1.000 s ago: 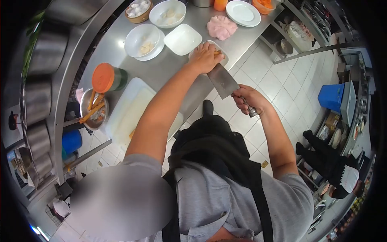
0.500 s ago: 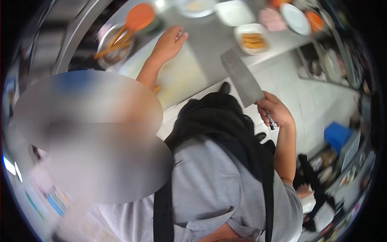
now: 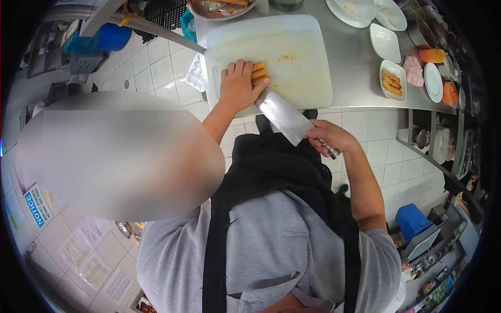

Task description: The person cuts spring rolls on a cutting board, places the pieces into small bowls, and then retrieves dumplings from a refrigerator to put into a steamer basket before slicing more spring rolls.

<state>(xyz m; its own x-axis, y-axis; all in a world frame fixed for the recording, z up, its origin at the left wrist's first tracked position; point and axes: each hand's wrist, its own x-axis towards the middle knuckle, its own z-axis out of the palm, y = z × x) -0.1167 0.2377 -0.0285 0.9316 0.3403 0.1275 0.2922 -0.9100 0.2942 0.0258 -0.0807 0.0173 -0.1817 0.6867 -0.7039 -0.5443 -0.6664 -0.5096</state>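
My right hand [image 3: 333,137] is closed round the handle of a broad steel cleaver [image 3: 284,116]. Its blade slants up and left over the near edge of a white cutting board [image 3: 308,62], with the tip close to my left thumb. On the board, my left hand [image 3: 240,86] lies closed over a small row of golden fried rolls [image 3: 259,71], fingers on one side and thumb at their near end. Part of the rolls is hidden under that hand. Brown crumbs [image 3: 287,57] are scattered on the board.
To the right on the steel counter [image 3: 355,83] stand a white dish of fried rolls [image 3: 393,81], an empty white dish [image 3: 385,43] and a white plate [image 3: 432,82]. A metal bowl [image 3: 222,10] sits beyond the board. A metal post [image 3: 172,35] rises at the left.
My left hand has come down from above the board onto the fried rolls. The cleaver in my right hand has swung left, from beside the counter to the board's near edge. The view has turned.
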